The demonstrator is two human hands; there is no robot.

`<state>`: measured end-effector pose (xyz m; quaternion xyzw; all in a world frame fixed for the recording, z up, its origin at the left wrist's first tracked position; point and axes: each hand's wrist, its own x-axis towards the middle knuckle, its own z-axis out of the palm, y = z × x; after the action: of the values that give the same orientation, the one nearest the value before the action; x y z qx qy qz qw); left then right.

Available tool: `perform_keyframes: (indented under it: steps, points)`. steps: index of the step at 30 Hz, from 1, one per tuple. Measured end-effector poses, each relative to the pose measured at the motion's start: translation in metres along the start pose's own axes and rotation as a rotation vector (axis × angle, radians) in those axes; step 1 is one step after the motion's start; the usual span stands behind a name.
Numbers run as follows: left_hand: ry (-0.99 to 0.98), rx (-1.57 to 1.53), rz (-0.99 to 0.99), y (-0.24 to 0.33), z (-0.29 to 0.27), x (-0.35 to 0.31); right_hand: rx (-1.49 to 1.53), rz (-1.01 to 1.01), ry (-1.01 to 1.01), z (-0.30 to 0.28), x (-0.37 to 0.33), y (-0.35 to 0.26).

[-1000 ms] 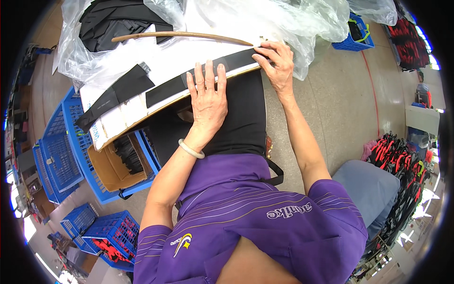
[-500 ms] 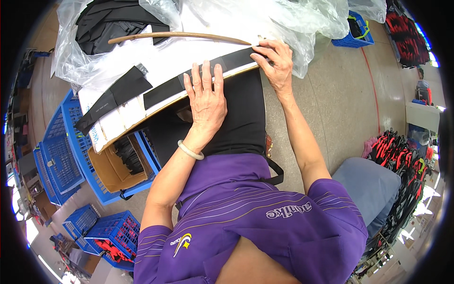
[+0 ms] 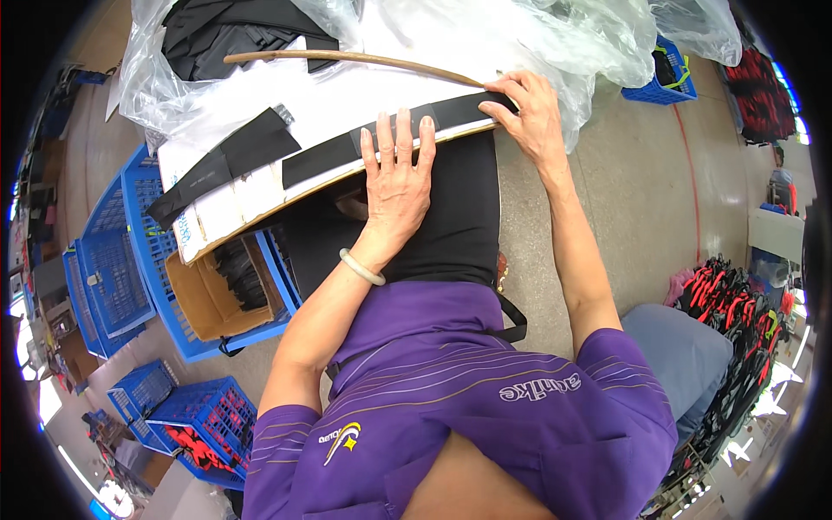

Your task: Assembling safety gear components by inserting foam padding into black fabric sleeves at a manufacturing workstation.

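Observation:
A long black fabric strip (image 3: 325, 159) lies along the near edge of a white board (image 3: 238, 217). My left hand (image 3: 399, 186) rests flat on the strip's middle with its fingers stretched out, a pale bangle round the wrist. At the right end of the strip, my right hand (image 3: 533, 121) has its thumb and fingers closed on the fabric. A second black strip (image 3: 227, 165), partly folded over, lies on the board to the left. Beyond my hands a thin curved wooden stick (image 3: 355, 57) lies across the white surface, its right tip close to my right fingers.
A heap of black fabric (image 3: 243, 39) sits in clear plastic (image 3: 143, 87) at the far left. Below the board's left end stands a blue crate (image 3: 139, 225) with a cardboard box (image 3: 195, 299). Garments hang at the right beside a grey-blue covered pile (image 3: 680, 355).
The whole view has shifted a little, so the board and both hands appear slightly farther right. My hands keep nearly the same places on the strip.

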<state>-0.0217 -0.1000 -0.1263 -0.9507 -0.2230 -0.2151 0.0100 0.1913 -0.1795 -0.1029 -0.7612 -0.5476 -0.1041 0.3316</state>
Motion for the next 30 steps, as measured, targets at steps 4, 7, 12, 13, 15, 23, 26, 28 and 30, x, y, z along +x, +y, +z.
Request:
perform_keyframes:
  steps: [4, 7, 12, 13, 15, 23, 26, 28, 30]
  points:
    - [-0.031, 0.050, 0.006, 0.002, -0.002, 0.002, 0.020, -0.032, -0.121, -0.008, 0.009, 0.011]
    - [-0.085, 0.084, -0.012, -0.001, -0.005, -0.004, 0.135, 0.089, -0.199, -0.009, 0.019, 0.026]
    - [-0.089, 0.076, 0.011, 0.002, -0.002, -0.002, 0.623, 0.376, -0.279, -0.027, 0.026, 0.045]
    - [-0.085, 0.072, 0.012, 0.002, -0.002, -0.002, 0.659, 0.379, -0.300, -0.028, 0.026, 0.043]
    - [-0.088, 0.060, 0.000, 0.001, -0.002, -0.001, 0.714, 0.384, -0.309, -0.030, 0.025, 0.039]
    - [-0.076, 0.071, -0.007, -0.003, -0.002, -0.001, 0.496, 0.275, -0.338, -0.020, 0.027, 0.029]
    - [-0.023, 0.083, -0.008, -0.004, -0.002, 0.000, 0.309, 0.240, -0.422, -0.022, 0.033, 0.027]
    - [0.004, 0.052, -0.005, 0.001, -0.002, -0.001, 0.355, 0.339, -0.378, -0.024, 0.034, 0.010]
    - [0.045, 0.004, -0.006, 0.003, 0.003, 0.000, 0.412, 0.256, -0.380, -0.020, 0.048, -0.040]
